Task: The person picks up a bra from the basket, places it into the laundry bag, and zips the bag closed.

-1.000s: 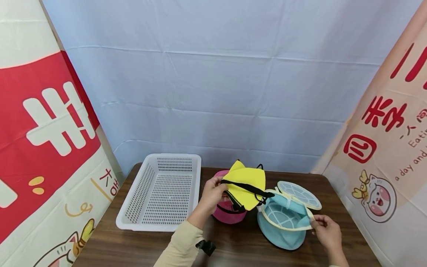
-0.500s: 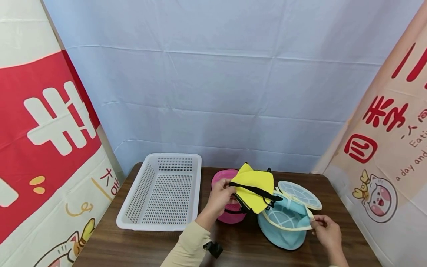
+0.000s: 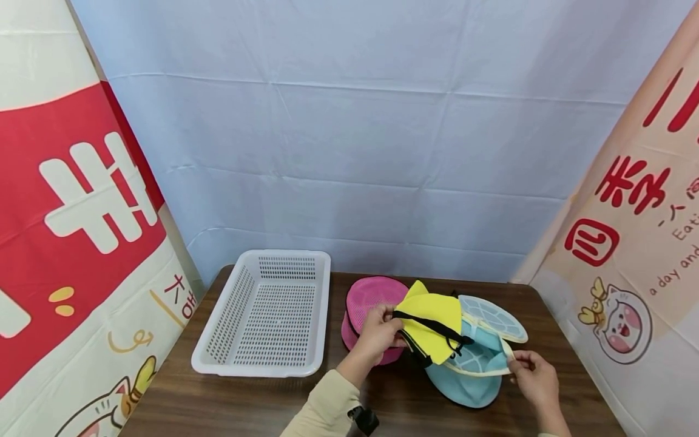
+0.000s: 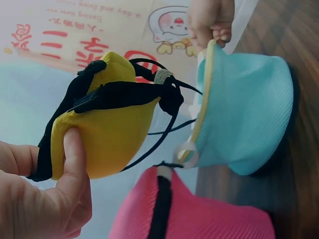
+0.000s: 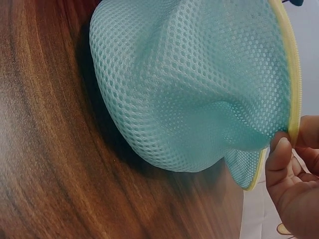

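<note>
My left hand (image 3: 378, 332) pinches the edge of a yellow fabric pouch (image 3: 445, 303) with black trim and loose black cords. In the head view the pouch overlaps the left part of a light-blue mesh laundry bag (image 3: 464, 389). Seen from the left wrist, the yellow pouch (image 4: 107, 134) is up near the bag's mouth, its cords trailing toward the rim. The bag stands on the table, its round lid (image 3: 496, 317) folded back. Between thumb and fingers my right hand (image 3: 535, 377) holds the bag's yellow zip edge (image 5: 291, 74) at the right.
A pink mesh bag (image 3: 377, 297) with black trim stands left of the blue one, partly behind my left hand. A white perforated plastic basket (image 3: 199, 364) sits at the left of the brown wooden table (image 3: 180, 403). A pale cloth backdrop (image 3: 349, 152) hangs behind.
My left hand has carried the yellow pouch right and slightly down, from over the pink bag to over the blue bag's mouth. More of the pink bag shows. My right hand has stayed put.
</note>
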Demonstrator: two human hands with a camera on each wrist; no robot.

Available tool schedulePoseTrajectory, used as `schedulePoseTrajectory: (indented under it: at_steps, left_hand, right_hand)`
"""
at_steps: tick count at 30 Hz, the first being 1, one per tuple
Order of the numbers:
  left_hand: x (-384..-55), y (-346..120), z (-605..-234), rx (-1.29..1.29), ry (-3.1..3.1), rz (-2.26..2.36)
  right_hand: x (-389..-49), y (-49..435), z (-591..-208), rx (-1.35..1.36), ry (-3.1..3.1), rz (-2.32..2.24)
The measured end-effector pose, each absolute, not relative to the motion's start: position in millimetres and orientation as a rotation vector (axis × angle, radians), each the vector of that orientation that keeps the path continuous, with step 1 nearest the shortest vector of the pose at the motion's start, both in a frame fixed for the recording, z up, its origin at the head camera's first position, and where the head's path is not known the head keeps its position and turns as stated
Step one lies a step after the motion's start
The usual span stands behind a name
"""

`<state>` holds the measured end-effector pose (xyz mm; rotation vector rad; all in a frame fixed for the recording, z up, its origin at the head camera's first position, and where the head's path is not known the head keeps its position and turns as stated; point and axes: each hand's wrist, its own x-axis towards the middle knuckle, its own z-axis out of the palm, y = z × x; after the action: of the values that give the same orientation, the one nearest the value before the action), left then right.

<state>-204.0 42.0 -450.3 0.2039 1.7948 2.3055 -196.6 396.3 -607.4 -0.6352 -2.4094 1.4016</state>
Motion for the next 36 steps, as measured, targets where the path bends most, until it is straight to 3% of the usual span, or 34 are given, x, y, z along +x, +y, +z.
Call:
schedulePoseTrajectory:
  at_steps: [12, 19, 28, 36]
  left_hand:
    - [-195, 56, -457, 0.211, 1.76, 2.325]
    - [-190, 64, -463, 0.21, 1.743, 2.321]
    - [-182, 80, -473, 0.165, 1.683, 2.33]
    - [-184, 89, -477, 0.057, 1.65, 2.297]
  right_hand:
    - [-185, 374, -570, -0.65, -2.411, 1.406]
    - [-168, 348, -528, -0.693, -2.471, 1.424]
    - [-187, 373, -566, -0.632, -2.452, 1.435]
    - [-183, 368, -555, -0.631, -2.458, 1.47]
